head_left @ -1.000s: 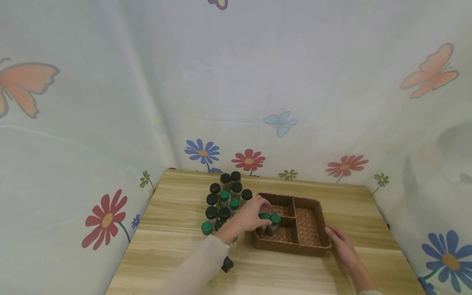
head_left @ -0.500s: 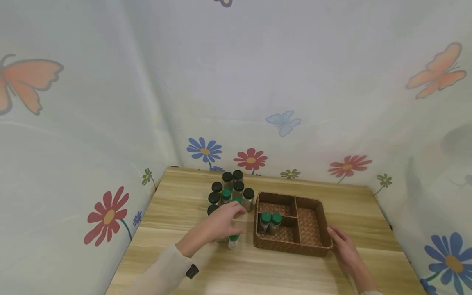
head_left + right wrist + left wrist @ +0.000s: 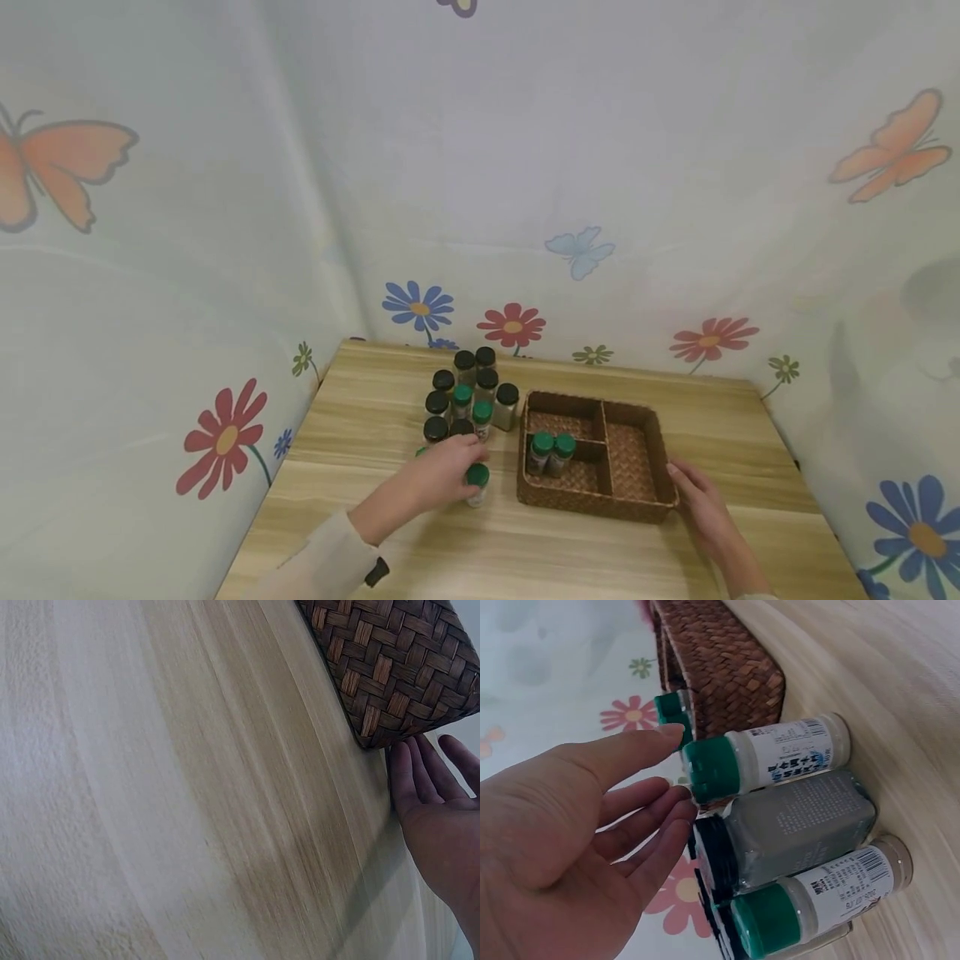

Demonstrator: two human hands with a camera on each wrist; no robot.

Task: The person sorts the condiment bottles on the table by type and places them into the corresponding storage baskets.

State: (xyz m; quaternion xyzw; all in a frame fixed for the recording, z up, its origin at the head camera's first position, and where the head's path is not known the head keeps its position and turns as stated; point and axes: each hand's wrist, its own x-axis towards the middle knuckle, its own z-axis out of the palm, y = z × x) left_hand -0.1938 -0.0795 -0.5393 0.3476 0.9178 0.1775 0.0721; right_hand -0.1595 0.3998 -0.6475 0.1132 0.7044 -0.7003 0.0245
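My left hand (image 3: 438, 475) reaches to a green-capped spice jar (image 3: 791, 754) at the front right of the jar group. Its thumb and fingers are spread about the green cap, fingertips right at it, in the left wrist view. Beside that jar stand a black-capped jar (image 3: 802, 825) and another green-capped jar (image 3: 840, 892). My right hand (image 3: 705, 504) rests with extended fingers against the right end of a woven divided basket (image 3: 592, 506). Two green-capped jars (image 3: 552, 454) stand together in the basket's front left compartment.
Several black-capped jars (image 3: 487, 383) and a few green-capped ones stand close together left of the basket on the wooden table (image 3: 375, 392). A flowered cloth (image 3: 480, 167) hangs behind the table and at its sides.
My left hand has moved left from the two jars in the basket, now standing free of it, to the front green-capped jar on the table. My right hand has stayed at the basket.
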